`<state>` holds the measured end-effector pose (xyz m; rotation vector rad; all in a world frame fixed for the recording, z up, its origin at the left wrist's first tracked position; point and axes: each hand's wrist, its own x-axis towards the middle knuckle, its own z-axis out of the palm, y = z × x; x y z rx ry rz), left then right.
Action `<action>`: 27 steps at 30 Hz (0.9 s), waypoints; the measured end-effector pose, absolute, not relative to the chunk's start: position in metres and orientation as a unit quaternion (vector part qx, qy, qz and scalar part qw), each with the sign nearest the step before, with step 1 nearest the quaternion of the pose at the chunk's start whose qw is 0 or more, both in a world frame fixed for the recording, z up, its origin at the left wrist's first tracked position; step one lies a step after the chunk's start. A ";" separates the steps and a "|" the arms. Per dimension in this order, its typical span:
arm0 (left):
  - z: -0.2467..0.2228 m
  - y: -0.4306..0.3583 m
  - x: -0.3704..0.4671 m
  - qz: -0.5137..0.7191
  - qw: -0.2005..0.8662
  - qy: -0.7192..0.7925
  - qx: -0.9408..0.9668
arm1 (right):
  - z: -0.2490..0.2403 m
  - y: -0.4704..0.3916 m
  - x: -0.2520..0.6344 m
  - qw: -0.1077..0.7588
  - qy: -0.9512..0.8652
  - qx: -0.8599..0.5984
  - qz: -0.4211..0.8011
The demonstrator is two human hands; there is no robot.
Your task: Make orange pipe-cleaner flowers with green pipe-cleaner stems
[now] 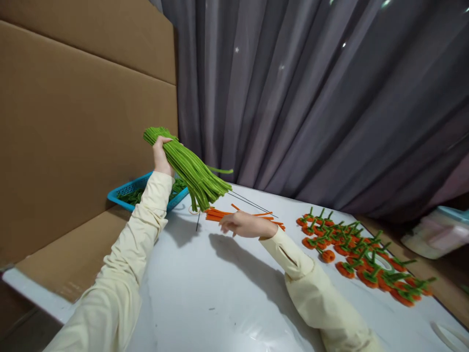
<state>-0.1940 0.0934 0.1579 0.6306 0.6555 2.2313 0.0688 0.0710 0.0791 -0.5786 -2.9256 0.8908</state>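
Note:
My left hand point(163, 155) is wrapped round a thick bundle of green pipe cleaners point(194, 171), held tilted above the far left of the table. One green stem sticks out from the side of the bundle. Just right of and below it, my right hand point(245, 224) hovers over the white table point(220, 288) with loosely bent fingers, and nothing shows in them. Orange pipe cleaners point(218, 215) lie behind that hand, partly covered by it. Thin dark wires point(252, 199) rest on the table beyond them.
A blue basket point(126, 189) with green pieces stands behind my left forearm. Several small orange pumpkins point(346, 269) with green stems fill the table's right side, a tape roll point(383, 261) among them. Cardboard point(88, 117) walls the left; a curtain point(293, 98) hangs behind. A plastic container point(436, 234) stands far right.

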 end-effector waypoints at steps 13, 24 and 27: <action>0.168 0.072 -0.243 0.893 0.312 0.226 0.232 | 0.050 0.127 -0.052 0.126 -0.939 -0.256 0.194; 0.169 0.075 -0.228 0.870 0.376 0.221 0.228 | 0.061 0.139 -0.038 0.217 -0.883 -0.285 0.304; 0.166 0.082 -0.208 0.843 0.428 0.229 0.233 | 0.102 0.159 0.003 0.291 -0.842 -0.301 0.341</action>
